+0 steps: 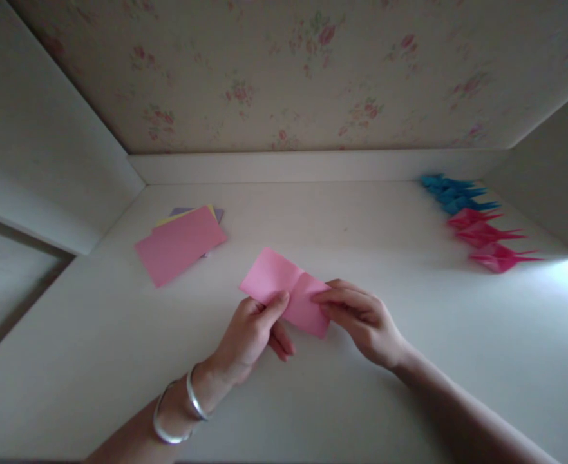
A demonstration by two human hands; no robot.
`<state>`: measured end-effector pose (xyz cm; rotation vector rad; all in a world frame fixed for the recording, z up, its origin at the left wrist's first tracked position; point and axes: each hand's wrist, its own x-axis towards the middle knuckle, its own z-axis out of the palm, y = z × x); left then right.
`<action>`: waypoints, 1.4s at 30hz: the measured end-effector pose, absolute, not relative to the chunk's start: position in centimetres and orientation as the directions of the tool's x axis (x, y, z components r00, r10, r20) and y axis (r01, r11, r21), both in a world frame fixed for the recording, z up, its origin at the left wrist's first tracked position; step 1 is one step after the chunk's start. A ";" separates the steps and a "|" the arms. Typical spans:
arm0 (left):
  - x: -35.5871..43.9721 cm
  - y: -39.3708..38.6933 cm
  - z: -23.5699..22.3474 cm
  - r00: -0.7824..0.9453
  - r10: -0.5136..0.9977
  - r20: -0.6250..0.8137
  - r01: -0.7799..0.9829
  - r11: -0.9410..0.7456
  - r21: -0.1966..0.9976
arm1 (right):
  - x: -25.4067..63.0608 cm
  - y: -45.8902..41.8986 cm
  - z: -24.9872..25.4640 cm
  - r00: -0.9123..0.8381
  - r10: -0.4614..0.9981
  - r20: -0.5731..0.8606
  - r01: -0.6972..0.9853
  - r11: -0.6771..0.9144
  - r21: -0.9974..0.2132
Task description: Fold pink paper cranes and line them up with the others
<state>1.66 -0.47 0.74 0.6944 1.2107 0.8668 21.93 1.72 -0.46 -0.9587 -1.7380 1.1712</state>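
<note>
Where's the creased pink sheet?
Head view, centre: the creased pink sheet is held by the left hand and right hand, to the right of the paper stack.

From mid-view, a paper stack [181,247] of pink, yellow and purple lies at nine o'clock on the white worktop [356,406]; blue and pink folded figures [480,235] line up near three; floral wallpaper [284,77] fills twelve.

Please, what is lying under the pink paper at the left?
Under the pink paper, edges of yellow paper and purple paper stick out; their middles and anything else beneath are covered.
</note>
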 end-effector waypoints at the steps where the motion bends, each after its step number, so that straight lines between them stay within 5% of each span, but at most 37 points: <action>1: 1.7 -0.4 0.7 0.103 0.862 -0.496 -0.209 0.506 0.837 | 22.0 1.8 -0.4 -0.369 0.908 0.200 0.139 0.267 -0.954; 10: 1.7 0.0 1.1 0.040 0.846 -0.532 -0.376 0.506 0.776 | 22.7 1.9 -0.1 -0.466 0.861 0.202 0.231 0.339 -0.912; 22: 1.3 -0.2 0.7 0.077 0.899 -0.431 -0.209 0.437 0.875 | 22.6 2.0 -0.4 -0.465 0.760 0.454 0.267 0.609 -0.747; 34: 1.5 -0.5 1.2 0.223 0.868 -0.444 -0.195 0.486 0.852 | 21.3 1.7 -0.2 -0.242 0.950 0.199 0.182 0.246 -0.952; 42: 1.7 -0.7 1.0 0.277 0.872 -0.403 -0.156 0.454 0.877 | 21.0 1.5 -0.5 -0.104 0.994 0.043 0.165 0.060 -0.985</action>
